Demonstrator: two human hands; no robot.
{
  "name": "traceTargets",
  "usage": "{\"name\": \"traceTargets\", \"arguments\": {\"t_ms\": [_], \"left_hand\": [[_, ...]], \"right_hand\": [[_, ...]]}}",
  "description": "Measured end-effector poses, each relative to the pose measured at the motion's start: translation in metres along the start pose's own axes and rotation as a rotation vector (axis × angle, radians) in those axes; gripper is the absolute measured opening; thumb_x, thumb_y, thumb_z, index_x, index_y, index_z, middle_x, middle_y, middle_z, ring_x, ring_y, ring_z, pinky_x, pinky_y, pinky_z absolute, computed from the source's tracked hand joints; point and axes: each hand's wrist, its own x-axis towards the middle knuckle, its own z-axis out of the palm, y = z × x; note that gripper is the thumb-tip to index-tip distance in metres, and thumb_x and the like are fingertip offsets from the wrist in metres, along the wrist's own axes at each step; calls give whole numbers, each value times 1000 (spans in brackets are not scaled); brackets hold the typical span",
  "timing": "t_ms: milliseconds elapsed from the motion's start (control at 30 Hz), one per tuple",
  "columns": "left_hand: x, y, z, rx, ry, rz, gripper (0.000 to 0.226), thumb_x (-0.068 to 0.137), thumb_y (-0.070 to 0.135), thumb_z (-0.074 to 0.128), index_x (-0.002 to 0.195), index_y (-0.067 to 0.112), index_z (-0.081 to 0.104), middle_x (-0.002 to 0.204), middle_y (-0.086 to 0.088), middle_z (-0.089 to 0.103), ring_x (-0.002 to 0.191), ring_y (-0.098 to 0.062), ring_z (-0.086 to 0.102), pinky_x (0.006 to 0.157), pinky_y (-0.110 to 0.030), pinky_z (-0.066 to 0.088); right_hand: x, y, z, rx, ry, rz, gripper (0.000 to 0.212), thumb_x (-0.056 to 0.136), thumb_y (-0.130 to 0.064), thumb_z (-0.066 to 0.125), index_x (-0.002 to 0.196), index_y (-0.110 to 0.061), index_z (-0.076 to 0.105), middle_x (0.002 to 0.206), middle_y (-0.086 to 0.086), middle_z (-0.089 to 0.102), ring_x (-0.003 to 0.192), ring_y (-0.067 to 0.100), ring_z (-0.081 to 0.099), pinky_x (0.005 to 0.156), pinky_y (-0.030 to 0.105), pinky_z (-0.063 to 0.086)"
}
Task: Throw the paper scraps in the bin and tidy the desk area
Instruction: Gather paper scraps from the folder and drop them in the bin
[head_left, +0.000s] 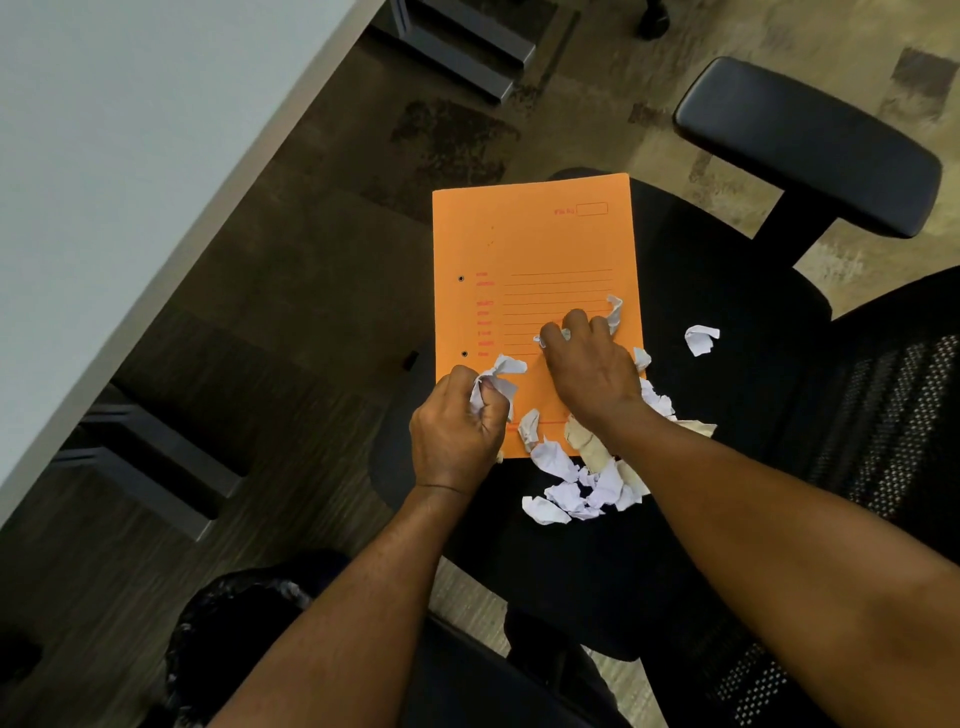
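An orange file folder (535, 249) lies flat on the black seat of an office chair (727, 312). Crumpled white and beige paper scraps (576, 488) are heaped at the folder's near edge, and one lone scrap (701, 339) rests on the seat to the right. My left hand (454, 431) is closed around a white scrap at the folder's lower left corner. My right hand (592, 369) presses down on the folder, fingers curled over more white scraps. A bin lined with a black bag (234, 623) stands on the floor at the lower left, partly hidden by my left forearm.
A white desk top (130, 156) fills the upper left, with dark metal frame legs (156, 467) under it. The chair's armrest (810, 145) juts up at the right and its mesh backrest (893, 415) is at the far right. Patterned carpet covers the floor.
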Motion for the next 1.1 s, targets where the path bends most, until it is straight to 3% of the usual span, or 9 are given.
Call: {"name": "traceTargets", "arguments": {"t_ms": [233,467,567,667,767,900,1000,1100], "left_hand": [[7,4,-4,-17,5,-69,37,91,37,41,86,6,60,70,-8,62,60,-25,57,53,-43,51],[16,15,-9,-90,35,-186,27,89,38,42,77,15,49,63,0,57,57,-21,56,48,-35,46],[19,18,-14,-143,85,-239,21,90,30,47,73,19,45,58,9,51,51,-14,50,47,-25,37],[22,21,-23,-197,108,-273,22,92,28,48,76,14,52,59,4,56,52,-13,56,42,-27,42],[25,23,-37,-211,159,-252,22,92,28,49,77,13,54,58,5,57,52,-12,57,41,-21,39],[23,17,-67,-210,203,-267,21,94,28,48,81,13,55,61,1,59,54,-13,59,41,-28,44],[15,5,-101,-199,265,-258,17,96,27,48,83,19,56,61,7,57,57,-5,60,39,-14,39],[-1,-15,-141,-196,363,-282,15,97,25,49,86,19,56,64,7,59,59,-5,61,40,-14,41]], "right_hand": [[18,2,-19,67,52,77,29,89,-6,60,115,-14,51,107,15,52,89,32,50,52,32,32],[29,3,-44,234,206,123,15,97,-19,49,108,-10,52,101,16,52,82,29,49,54,33,36],[33,0,-57,352,280,207,22,101,-27,39,110,-11,52,102,14,53,81,24,50,59,33,40],[35,-9,-67,419,317,241,25,102,-30,38,114,-12,51,105,13,53,80,19,49,62,31,38],[34,-31,-76,493,341,194,26,102,-27,40,116,-10,52,107,16,55,79,18,47,62,28,34],[31,-72,-88,518,316,103,25,102,-26,41,115,-8,53,107,18,55,85,28,53,64,32,38],[21,-114,-99,575,321,12,22,100,-22,43,111,-6,54,103,19,53,83,33,53,63,37,40],[8,-169,-106,637,314,-93,20,99,-20,45,110,-6,55,101,17,53,80,29,51,62,33,35]]}}
